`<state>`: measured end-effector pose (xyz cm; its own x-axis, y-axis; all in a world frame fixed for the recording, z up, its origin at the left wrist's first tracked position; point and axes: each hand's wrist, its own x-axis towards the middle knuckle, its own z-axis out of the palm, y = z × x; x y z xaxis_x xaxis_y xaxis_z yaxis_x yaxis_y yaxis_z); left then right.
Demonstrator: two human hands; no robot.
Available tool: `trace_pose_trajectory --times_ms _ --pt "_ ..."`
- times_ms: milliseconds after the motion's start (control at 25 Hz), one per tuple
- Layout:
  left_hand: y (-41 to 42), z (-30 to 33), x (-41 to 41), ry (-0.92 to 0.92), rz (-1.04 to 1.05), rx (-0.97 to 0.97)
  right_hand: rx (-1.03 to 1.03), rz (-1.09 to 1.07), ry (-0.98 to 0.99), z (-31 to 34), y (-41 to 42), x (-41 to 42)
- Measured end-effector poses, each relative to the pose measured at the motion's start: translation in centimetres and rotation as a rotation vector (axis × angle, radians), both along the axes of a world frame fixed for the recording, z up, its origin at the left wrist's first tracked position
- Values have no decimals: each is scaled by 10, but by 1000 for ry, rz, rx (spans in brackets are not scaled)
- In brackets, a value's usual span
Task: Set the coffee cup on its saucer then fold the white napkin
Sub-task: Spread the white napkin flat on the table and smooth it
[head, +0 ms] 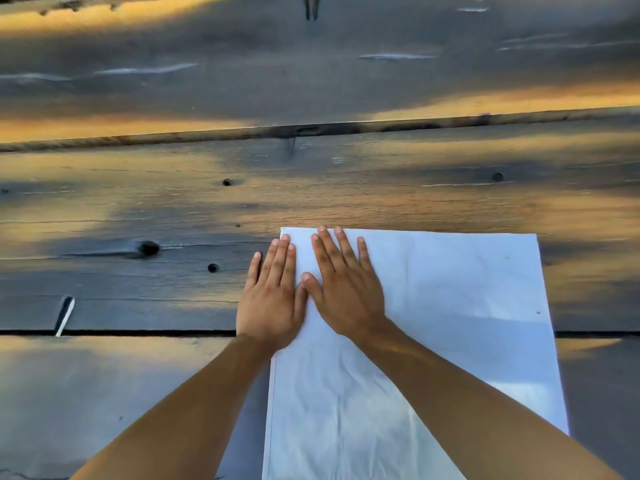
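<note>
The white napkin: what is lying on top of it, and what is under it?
On the white napkin both hands press flat: the right hand fully, the left hand across its left edge. Under it lies the wooden table; anything else beneath is covered.

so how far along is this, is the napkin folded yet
In hand: the white napkin lies flat on the wooden table, and both the left hand and the right hand press flat near its far left corner, left fingers partly over its edge. A fainter layer edge suggests one fold, but that is unclear. The cup and saucer are out of view, so that step cannot be judged.
</note>
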<state>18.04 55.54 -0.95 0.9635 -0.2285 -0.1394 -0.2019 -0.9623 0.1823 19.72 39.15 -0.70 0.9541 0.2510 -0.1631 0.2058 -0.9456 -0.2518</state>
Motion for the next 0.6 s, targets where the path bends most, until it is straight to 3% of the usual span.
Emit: trace_pose_trajectory --times_ms 320,600 --pt "2 -3 1 -8 -12 0 -128 -310 -20 -5 -218 -34" --pt "2 -6 2 -30 -14 -19 -48 -472 -11 -3 -220 -26"
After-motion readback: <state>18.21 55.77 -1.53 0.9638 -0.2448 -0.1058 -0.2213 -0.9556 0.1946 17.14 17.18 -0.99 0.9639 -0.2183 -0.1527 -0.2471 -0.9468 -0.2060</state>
